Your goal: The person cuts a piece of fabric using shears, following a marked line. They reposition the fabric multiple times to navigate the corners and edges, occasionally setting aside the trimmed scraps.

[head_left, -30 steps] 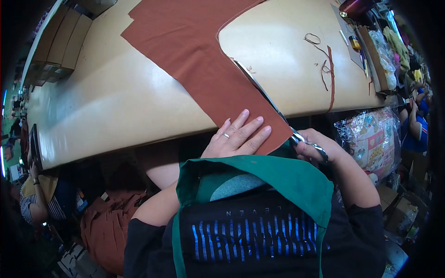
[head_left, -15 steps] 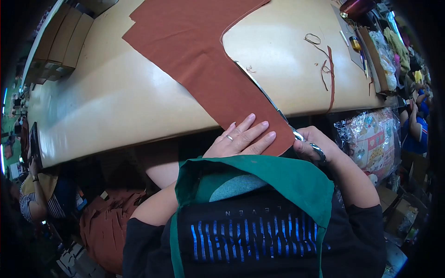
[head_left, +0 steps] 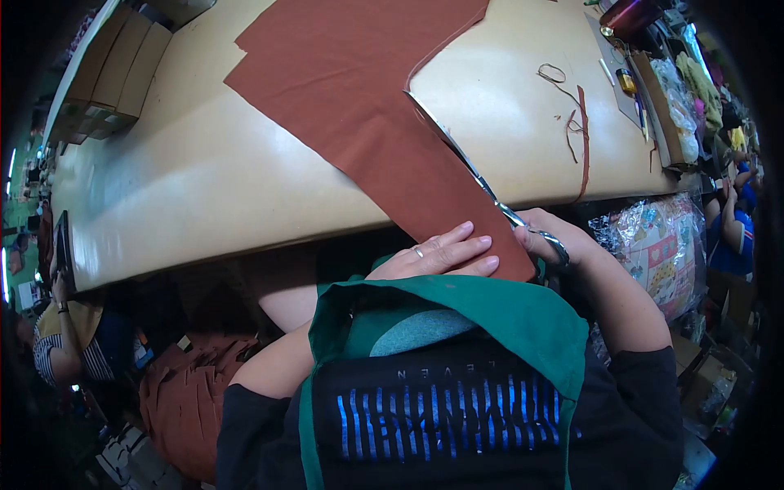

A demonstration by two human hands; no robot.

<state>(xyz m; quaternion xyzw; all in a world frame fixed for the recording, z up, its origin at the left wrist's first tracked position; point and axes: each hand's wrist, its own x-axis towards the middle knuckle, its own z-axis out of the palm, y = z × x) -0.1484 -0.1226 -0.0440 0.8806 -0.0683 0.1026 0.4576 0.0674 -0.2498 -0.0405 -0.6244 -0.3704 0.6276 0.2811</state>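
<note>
Rust cloth (head_left: 359, 122) runs out of frame far side, visible part flat, faintly creased; right grip (head_left: 547, 235) closed round scissors (head_left: 499, 206), left hand (head_left: 437, 257) open, flat on cloth, partly behind apron (head_left: 490, 309).

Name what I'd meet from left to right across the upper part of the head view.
Cardboard boxes → large reddish-brown cloth → narrow brown strip → thin white stick → small yellow jar → clear plastic.

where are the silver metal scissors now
Head view, right of centre: the silver metal scissors are in the right hand, along the edge of the rust-brown cloth.
</note>
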